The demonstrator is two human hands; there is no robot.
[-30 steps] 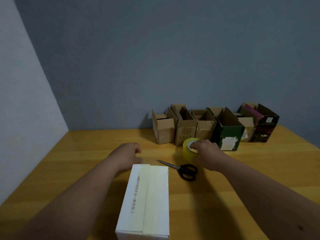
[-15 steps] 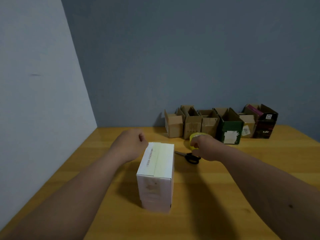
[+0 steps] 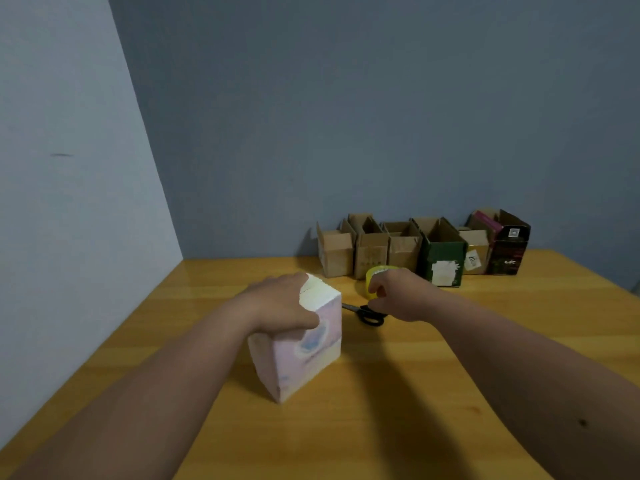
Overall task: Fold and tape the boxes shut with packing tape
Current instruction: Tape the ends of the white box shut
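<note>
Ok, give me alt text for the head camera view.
A left hand grips the top of a white box on a wooden table, while the right hand holds a yellow tape roll above black scissors. Open boxes line the back wall.

Box (image 3: 304, 344) on table (image 3: 381, 427), scissors (image 3: 367, 312) right of it, open boxes (image 3: 415, 249) behind

Your near tabletop (image 3: 363, 427) lay open between your forearms. The scissors (image 3: 367, 311) blocked the gap beside the white box (image 3: 304, 348); open boxes (image 3: 398, 249) lined the back wall.
</note>
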